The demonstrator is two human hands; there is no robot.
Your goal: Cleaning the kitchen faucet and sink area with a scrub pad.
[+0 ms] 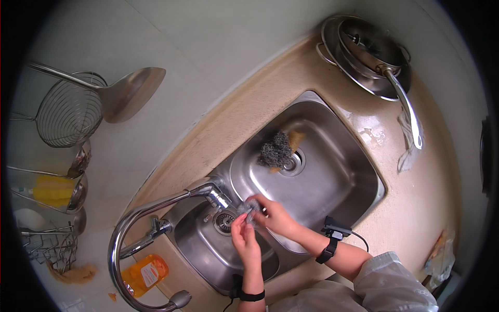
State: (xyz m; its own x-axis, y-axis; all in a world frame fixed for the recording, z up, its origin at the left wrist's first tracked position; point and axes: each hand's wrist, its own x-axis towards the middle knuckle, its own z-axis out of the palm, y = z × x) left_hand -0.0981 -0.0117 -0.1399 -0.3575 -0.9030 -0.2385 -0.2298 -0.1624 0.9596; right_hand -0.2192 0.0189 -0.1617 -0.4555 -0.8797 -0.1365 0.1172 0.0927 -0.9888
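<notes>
A small grey piece of scouring wool (249, 207) is pinched between my hands, above the divider of the double-bowl steel sink. My right hand (275, 218) grips it from the right, fingers curled around it. From below, my left hand (246, 236) holds it with thumb and fingertips; part of it is hidden by the fingers. In the larger bowl (331, 179), a dark clump of steel wool (276, 150) lies beside the drain, against a yellow-brown piece (296, 139). The smaller bowl (202, 249) with its drain strainer (225, 222) lies under and left of my hands.
A chrome gooseneck faucet (114, 241) arches at left, near an orange soap bottle (146, 275). Stacked steel pans (366, 58) stand at the back right, a long handle reaching over the counter. A spatula (132, 95) and wire strainer (70, 111) hang at the wall.
</notes>
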